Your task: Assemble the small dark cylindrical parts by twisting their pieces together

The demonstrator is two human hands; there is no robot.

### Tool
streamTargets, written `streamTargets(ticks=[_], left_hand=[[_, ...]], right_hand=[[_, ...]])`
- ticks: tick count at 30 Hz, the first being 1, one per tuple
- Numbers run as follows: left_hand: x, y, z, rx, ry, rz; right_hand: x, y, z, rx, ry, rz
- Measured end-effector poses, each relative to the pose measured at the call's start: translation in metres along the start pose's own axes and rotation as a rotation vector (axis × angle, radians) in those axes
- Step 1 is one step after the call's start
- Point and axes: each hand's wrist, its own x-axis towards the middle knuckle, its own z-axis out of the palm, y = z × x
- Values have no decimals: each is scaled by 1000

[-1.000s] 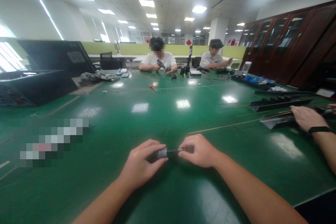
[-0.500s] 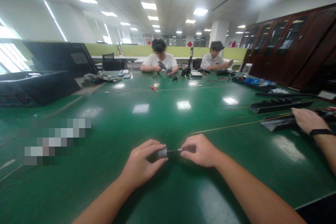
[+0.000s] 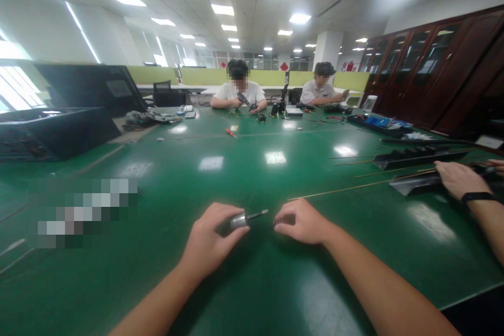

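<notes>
My left hand [image 3: 214,244] grips a short silver cylinder [image 3: 239,220] between thumb and fingers, just above the green table. A thin dark shaft [image 3: 258,215] with a lighter tip sticks out of it toward the right, tilted slightly up, and its tip is free. Across a small gap, my right hand [image 3: 301,223] is closed in a pinch. A small dark piece [image 3: 277,220] shows at its fingertips, partly hidden, and I cannot make out its kind.
A thin brass-coloured rod [image 3: 334,192] lies beyond my right hand. At right, another person's hand [image 3: 460,181] rests over a dark metal channel [image 3: 411,185]. A red screwdriver [image 3: 231,133] lies farther off, and two people work at the far side. A black case [image 3: 55,134] stands left.
The shaft's end was at my right fingertips and is now apart from them. My left hand has tilted the cylinder so the shaft points slightly up; my right hand has moved slightly right.
</notes>
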Motion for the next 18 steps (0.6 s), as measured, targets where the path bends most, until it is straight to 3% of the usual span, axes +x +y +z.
streamTargets(ticks=[5,8,11,14,18], left_hand=[[6,-5,6,-530,20,-477],[7,-8,4,-773,55,-646],[5,-12,-9,-868,109,-763],[-3,-23,-34,-709,133,-754],[-30,-51,-83,-196,116,-659]], right_hand=[[0,2,0,-5,-20,24],[0,2,0,1,-33,47],[0,2,0,7,-31,61],[0,2,1,18,-36,59],[-1,1,2,13,-41,28]])
